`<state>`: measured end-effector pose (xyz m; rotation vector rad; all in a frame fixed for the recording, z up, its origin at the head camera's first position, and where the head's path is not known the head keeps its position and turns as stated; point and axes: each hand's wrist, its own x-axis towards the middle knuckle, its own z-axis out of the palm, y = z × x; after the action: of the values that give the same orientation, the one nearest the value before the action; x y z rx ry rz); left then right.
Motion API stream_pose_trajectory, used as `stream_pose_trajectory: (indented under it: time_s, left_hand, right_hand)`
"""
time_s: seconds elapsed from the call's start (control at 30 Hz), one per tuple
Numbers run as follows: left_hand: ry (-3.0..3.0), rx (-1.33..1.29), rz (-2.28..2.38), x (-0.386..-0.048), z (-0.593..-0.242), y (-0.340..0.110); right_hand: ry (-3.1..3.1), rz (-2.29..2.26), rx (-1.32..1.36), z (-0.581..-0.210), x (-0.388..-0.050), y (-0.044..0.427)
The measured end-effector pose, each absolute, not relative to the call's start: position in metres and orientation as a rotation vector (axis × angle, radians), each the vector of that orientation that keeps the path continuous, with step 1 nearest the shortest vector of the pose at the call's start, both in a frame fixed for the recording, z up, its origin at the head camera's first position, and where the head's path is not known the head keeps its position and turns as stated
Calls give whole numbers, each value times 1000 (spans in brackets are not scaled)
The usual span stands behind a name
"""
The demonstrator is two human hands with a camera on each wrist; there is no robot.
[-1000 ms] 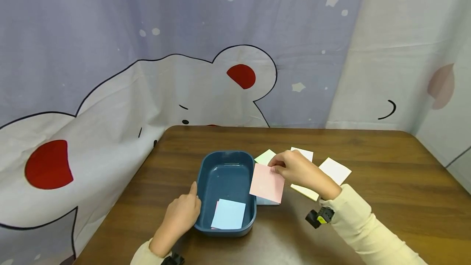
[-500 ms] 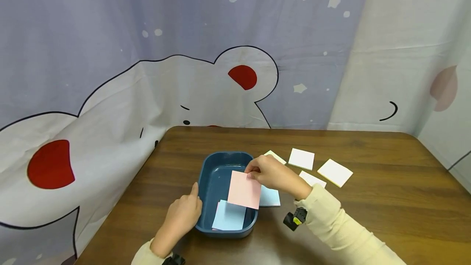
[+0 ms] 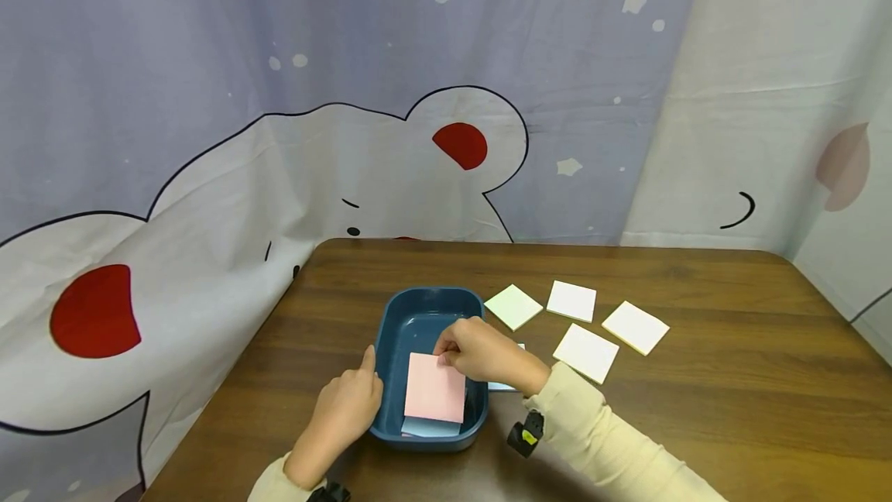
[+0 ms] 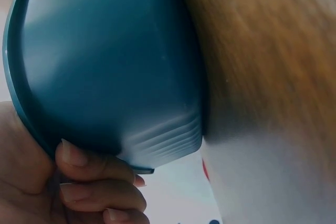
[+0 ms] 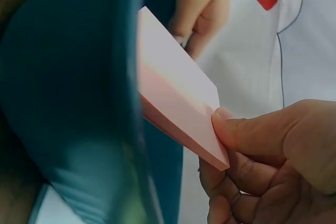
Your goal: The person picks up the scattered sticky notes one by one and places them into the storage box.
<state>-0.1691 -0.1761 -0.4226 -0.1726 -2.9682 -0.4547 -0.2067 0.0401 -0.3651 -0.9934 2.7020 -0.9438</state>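
My right hand (image 3: 481, 348) pinches a pink sticky-note pad (image 3: 435, 387) by one corner, thumb on one face and fingers behind. In the right wrist view the thick pink pad (image 5: 176, 85) tilts down past the rim of a dark blue plastic bin (image 5: 68, 93). A light blue pad (image 3: 430, 428) lies in the bin (image 3: 425, 299), partly covered by the pink one. On the left side my left hand (image 3: 346, 401) holds the bin's rim, its index finger extended along it. Curled fingers (image 4: 100, 169) touch the bin's outer wall (image 4: 110, 66) in the left wrist view; the thumb is hidden.
Right of the bin lie a pale green pad (image 3: 513, 307) and several whitish pads, one nearest (image 3: 586, 352), one at the back (image 3: 571, 301) and one farther right (image 3: 636, 328). Another light blue pad (image 3: 503, 386) is mostly hidden under my right forearm. A printed curtain (image 3: 313, 169) hangs behind the wooden table (image 3: 732, 378).
My right hand has carried the pink pad leftward, from beside the bin's right edge to over the light blue pad inside. The left hand has stayed at the rim.
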Motion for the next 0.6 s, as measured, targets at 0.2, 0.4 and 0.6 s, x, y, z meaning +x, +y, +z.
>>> stream_pose_trajectory:
  time_s: [0.2,0.4,0.6]
  left_hand:
    - [-2977,-176,-464,-169,-422,-176]
    - [-2980,-178,-471,-169,-422,-176]
    - [-2982,-186,-472,-169,-422,-177]
  right_hand:
    - [2669,-941,-988,-373,-203,33]
    - [2668,-925,-980,-381,-202,30]
    - [2661,-920,-979,-387,-201,29]
